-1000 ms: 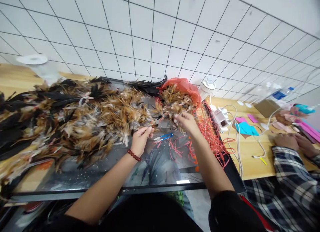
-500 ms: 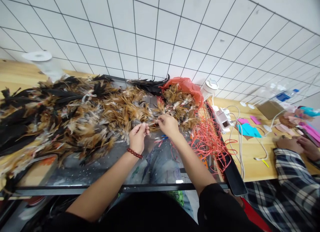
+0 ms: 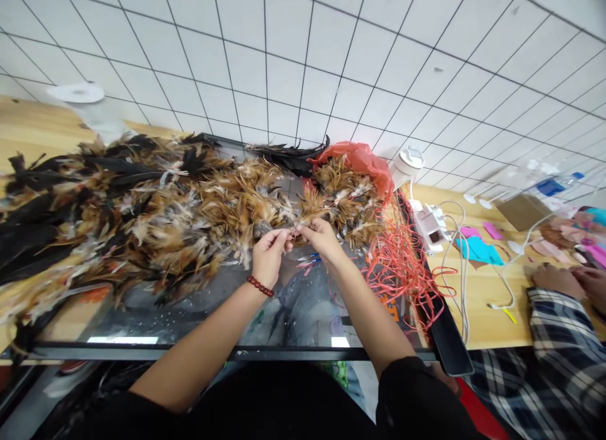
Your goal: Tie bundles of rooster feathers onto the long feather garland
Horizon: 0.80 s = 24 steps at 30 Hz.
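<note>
My left hand point(image 3: 269, 255), with a beaded bracelet point(image 3: 260, 286) at its wrist, is closed in a pinch of thumb and fingertips. My right hand point(image 3: 324, 239) pinches right beside it, the fingertips of both nearly meeting. Whatever lies between them is too small to name. Just beyond is a large heap of brown and black feathers point(image 3: 203, 200), spread leftward. A smaller bunch of brown feathers point(image 3: 348, 197) rests at a red plastic bag point(image 3: 362, 159). Below my right hand, a small tool with blue parts point(image 3: 313, 259) lies on the glassy dark tabletop point(image 3: 189, 320).
A tangle of red string point(image 3: 402, 263) lies right of my hands, beside a black tray point(image 3: 452, 348). Behind it stand a white lidded container point(image 3: 406, 165) and a power adapter point(image 3: 430, 228) with cables. A white spool point(image 3: 83, 99) is far left. A co-worker's plaid sleeve point(image 3: 558, 320) is at right.
My fingertips have come closer together, still pinching near the feathers. The whole view has shifted slightly, so things appear a little further right.
</note>
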Tool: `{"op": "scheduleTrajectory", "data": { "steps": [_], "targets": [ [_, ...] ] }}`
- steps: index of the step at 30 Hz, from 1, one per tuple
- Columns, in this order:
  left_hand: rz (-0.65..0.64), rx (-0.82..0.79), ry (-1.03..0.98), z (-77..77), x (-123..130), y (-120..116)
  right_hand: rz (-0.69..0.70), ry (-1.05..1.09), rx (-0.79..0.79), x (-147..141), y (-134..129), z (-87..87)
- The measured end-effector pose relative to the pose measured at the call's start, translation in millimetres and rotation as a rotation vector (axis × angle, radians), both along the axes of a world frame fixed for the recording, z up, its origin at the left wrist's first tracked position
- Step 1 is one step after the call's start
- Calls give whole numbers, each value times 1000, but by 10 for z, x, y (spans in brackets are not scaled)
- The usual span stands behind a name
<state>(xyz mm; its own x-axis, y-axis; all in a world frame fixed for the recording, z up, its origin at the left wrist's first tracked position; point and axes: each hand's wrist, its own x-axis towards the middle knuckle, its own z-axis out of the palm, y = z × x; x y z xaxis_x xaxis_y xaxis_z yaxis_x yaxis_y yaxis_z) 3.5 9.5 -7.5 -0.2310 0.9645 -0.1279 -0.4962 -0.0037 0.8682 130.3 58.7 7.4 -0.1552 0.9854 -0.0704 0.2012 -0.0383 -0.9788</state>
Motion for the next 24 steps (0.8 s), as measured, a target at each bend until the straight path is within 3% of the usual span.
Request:
{"op": "scheduleTrajectory", "data": {
  "steps": [5, 13, 18, 24],
  "targets": [
    [-89, 4, 118, -5, 22, -31, 6, 263, 71, 99, -232, -23],
    [-265, 49, 185, 39, -1, -51, 57, 145, 37, 129, -288, -1],
    [-211, 0, 49, 61, -17, -36, 6, 112, 116, 143, -303, 16],
    [-171, -73, -74, 122, -27, -18, 145, 161, 42, 156, -318, 17]
  ]
}}
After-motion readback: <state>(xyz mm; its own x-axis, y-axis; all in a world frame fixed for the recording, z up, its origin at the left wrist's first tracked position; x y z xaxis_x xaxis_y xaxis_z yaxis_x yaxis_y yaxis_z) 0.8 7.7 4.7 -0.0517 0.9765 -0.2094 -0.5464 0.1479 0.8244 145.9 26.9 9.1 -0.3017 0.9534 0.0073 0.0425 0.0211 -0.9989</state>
